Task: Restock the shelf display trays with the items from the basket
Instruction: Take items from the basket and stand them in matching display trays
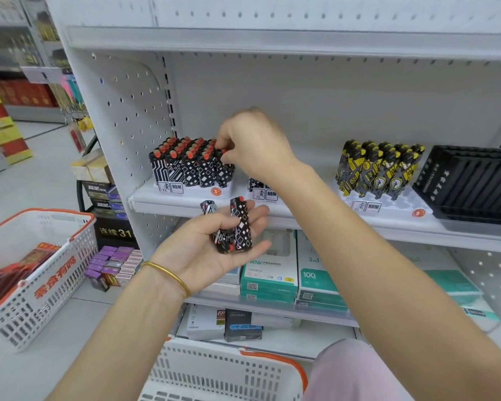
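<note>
**Q:** Entry one, the right hand?
**A:** Right hand (252,143): fingers curled, pinching the red-capped top of one black-and-white lighter (224,162) at the right end of the leftmost display tray (197,191). I judge it is held by the cap so the body can go upright into the slot beside the packed rows.

**Q:** Entry two, the left hand?
**A:** Left hand (206,253): palm up just below the shelf (315,219), fingers loosely curled round the spare lighters (239,230), about three. I read this as ready stock, held near so the reach stays short.

**Q:** Other holdings?
**A:** The second tray (265,195) is mostly hidden behind the right wrist. The yellow lighters (379,166) stand in full rows. The black tray (472,180) at the far right shows no stock. The white basket (229,369) sits at the bottom edge, and I cannot see its contents.
</note>
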A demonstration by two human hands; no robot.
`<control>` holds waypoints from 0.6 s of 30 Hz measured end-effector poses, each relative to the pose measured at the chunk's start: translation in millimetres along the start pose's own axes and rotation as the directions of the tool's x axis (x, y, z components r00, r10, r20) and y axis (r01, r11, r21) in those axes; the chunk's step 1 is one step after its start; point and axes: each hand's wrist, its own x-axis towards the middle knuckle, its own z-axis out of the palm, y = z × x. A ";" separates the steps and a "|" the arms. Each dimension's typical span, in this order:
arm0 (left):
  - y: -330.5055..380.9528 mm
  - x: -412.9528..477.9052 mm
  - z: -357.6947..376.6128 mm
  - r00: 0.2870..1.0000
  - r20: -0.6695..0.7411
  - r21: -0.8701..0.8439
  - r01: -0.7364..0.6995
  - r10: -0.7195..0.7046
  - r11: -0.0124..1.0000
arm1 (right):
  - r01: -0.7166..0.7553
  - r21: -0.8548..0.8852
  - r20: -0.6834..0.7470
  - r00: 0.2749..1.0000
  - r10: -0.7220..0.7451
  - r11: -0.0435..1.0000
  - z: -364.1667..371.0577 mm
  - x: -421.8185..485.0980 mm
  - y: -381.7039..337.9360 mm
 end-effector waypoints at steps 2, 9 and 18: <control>1.0 -2.1 1.6 1.000 0.013 -0.003 0.003 -0.003 1.000 | 0.036 -0.078 -0.013 0.999 -0.037 0.996 4.2 -3.2 -1.9; 4.5 -4.9 3.0 0.999 0.015 -0.012 -0.040 0.041 0.999 | 0.005 0.212 -0.030 1.000 0.001 0.977 -23.0 -27.0 1.5; 6.8 -3.3 6.3 0.993 0.023 -0.036 -0.114 0.115 0.993 | 0.131 0.251 0.284 0.937 -0.203 0.959 -34.6 -45.7 1.3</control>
